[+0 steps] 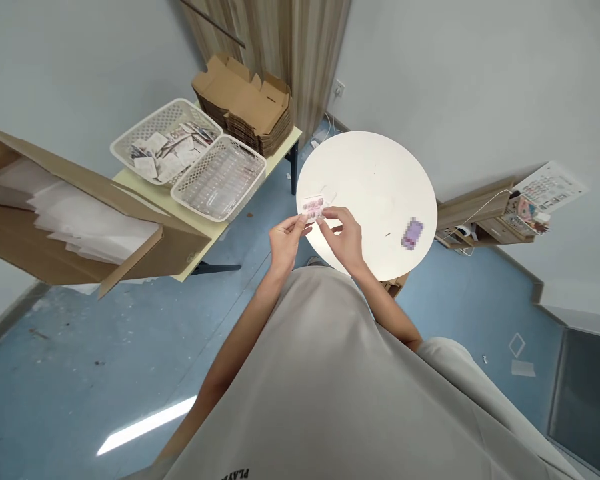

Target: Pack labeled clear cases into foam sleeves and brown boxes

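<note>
A small white card [313,207] with several pink and brownish round pieces on it is held over the near left part of a round white table [380,167]. My left hand [285,243] pinches the card's lower left edge between thumb and fingers. At its lower right corner, the thumb and index finger of my right hand [346,239] close on the card. What the round pieces are is too small to tell. A thin clear plastic piece [329,195] shows just beyond the card. On the table's right side lies a purple, pixelated object [413,233].
Left, a yellow table [286,145] bears a white basket [123,141] of small cards, a basket [257,155] of clear plastic packs and stacked flat cardboard boxes [253,100]. An open carton [180,237] holds white sheets. A low wooden shelf [500,230] stands right.
</note>
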### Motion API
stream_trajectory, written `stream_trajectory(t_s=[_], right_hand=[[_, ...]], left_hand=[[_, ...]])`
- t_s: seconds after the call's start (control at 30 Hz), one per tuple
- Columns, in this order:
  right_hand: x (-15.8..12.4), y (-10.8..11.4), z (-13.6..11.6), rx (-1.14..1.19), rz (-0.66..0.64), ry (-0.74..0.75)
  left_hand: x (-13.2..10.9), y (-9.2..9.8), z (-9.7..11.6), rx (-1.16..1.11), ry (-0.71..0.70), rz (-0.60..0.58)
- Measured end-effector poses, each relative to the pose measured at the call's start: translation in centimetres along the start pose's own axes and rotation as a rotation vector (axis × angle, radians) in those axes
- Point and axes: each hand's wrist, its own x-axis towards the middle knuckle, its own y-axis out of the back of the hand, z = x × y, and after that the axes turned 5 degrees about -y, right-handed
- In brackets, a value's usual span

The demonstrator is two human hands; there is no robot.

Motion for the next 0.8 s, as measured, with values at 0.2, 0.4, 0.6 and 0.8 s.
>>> stream_trajectory(t_s=[0.2,0.4,0.6,0.8], right_hand=[[3.2,0.5,1.4,0.185,-0.023,-0.096],[6.1,2.8,5.1,0.407,0.007,-0.280],[6.7,4.6,8.0,0.501,-0.099,-0.389],[5.9,4.3,9.8,0.522,-0.074,-0.483]], left_hand=[[0.4,-4.5,0.4,0.098,-0.104,-0.093],[1.3,-7.3,-0.9,0.230,-0.108,0.005],[2.0,-7.7,-4.2,0.294,0.025,0.088],[2.4,-7.7,-5.0,0.335,0.042,0.055]])
